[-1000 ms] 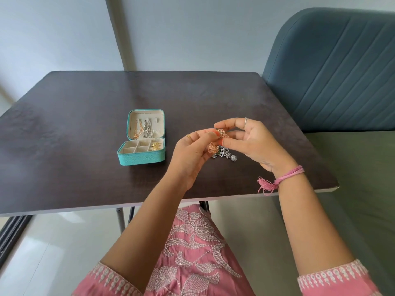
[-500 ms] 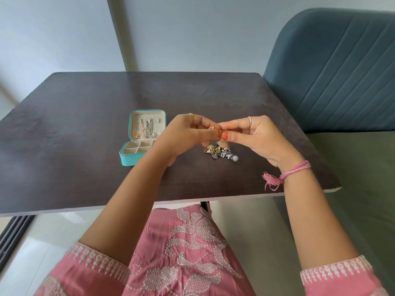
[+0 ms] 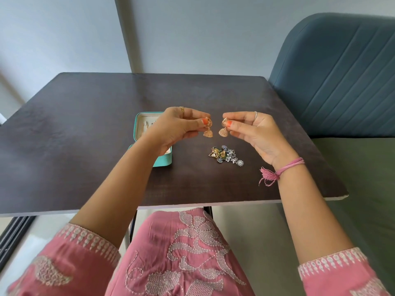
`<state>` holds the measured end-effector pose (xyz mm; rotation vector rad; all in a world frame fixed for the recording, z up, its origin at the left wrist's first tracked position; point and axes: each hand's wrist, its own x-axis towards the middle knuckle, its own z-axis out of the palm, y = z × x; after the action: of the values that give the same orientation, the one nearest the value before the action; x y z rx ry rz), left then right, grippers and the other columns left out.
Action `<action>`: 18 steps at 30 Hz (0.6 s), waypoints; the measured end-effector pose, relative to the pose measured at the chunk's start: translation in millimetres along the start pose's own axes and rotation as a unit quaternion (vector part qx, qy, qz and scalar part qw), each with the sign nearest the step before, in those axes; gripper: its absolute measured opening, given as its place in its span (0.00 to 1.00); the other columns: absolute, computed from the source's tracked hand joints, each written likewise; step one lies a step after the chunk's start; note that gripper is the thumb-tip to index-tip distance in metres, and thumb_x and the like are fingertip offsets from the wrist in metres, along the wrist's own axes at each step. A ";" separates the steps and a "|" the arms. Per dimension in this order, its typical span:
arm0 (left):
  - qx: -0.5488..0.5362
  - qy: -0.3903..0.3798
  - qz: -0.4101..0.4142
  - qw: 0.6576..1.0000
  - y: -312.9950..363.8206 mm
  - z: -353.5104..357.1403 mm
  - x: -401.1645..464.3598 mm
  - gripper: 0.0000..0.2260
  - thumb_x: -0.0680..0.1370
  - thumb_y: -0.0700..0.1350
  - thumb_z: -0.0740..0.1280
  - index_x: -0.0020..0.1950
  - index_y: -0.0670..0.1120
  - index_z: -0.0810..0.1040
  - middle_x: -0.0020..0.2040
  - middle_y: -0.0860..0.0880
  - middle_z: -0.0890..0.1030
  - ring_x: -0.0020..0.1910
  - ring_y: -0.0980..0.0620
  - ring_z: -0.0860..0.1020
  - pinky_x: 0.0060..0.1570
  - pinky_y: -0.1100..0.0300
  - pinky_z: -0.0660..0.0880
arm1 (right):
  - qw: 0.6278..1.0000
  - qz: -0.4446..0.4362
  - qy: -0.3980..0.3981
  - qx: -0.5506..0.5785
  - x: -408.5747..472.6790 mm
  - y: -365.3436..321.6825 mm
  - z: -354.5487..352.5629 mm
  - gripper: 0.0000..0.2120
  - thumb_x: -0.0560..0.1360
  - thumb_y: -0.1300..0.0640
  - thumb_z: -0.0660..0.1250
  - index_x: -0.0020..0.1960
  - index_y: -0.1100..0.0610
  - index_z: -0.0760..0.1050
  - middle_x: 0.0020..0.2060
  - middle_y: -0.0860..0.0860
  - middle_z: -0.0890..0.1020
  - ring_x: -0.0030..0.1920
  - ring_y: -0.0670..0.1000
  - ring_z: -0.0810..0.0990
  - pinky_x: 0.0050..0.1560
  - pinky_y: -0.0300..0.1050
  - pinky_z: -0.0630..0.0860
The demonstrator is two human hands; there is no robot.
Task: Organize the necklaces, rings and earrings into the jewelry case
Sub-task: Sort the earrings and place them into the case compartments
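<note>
Above the dark table [image 3: 85, 129], my left hand [image 3: 177, 127] pinches a gold bell-shaped earring [image 3: 207, 131] by its top. Its twin, a second gold bell earring [image 3: 223, 130], hangs from the pinch of my right hand [image 3: 256, 135]. The two earrings dangle a small gap apart. Below them on the table lies a small heap of jewelry [image 3: 226, 156] with blue flowers, pearls and gold pieces. The open teal jewelry case [image 3: 164, 161] stands to the left, mostly hidden behind my left hand and forearm.
A blue-grey upholstered seat [image 3: 333, 82] stands against the table's right side. The table's front edge runs just above my lap. Pale walls rise behind the table.
My hands have drawn apart, separating the two gold earrings, one in each hand. Before, both hands were close together working on them over the heap.
</note>
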<state>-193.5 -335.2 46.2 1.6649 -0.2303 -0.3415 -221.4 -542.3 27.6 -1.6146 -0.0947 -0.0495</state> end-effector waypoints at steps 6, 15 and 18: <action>0.031 0.020 0.006 0.999 0.2 -5.5 6.3 0.05 0.76 0.39 0.69 0.50 0.47 0.82 0.49 0.46 0.84 0.48 0.55 0.81 0.51 0.63 0.76 | 1.000 0.004 0.001 0.019 12.0 -1.0 5.5 0.08 0.72 0.65 0.71 0.48 0.55 0.82 0.45 0.51 0.86 0.51 0.50 0.82 0.64 0.53 0.74; 0.034 0.013 0.004 0.999 2.3 -11.2 10.6 0.05 0.76 0.40 0.69 0.50 0.47 0.82 0.49 0.48 0.84 0.49 0.56 0.81 0.54 0.62 0.76 | 0.997 0.039 -0.018 0.071 20.7 1.9 9.8 0.07 0.73 0.67 0.68 0.48 0.58 0.81 0.42 0.49 0.86 0.47 0.48 0.82 0.61 0.47 0.76; 0.009 0.001 -0.006 1.000 0.7 -12.9 11.8 0.06 0.77 0.39 0.67 0.52 0.45 0.81 0.50 0.47 0.84 0.49 0.55 0.81 0.55 0.61 0.76 | 0.997 0.039 -0.023 0.065 23.2 1.4 8.7 0.07 0.74 0.64 0.68 0.49 0.56 0.82 0.44 0.50 0.85 0.49 0.48 0.81 0.62 0.46 0.73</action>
<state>-177.8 -327.3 47.1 1.6856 -0.2228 -0.3483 -198.4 -532.9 27.9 -1.4880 -0.0683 0.0535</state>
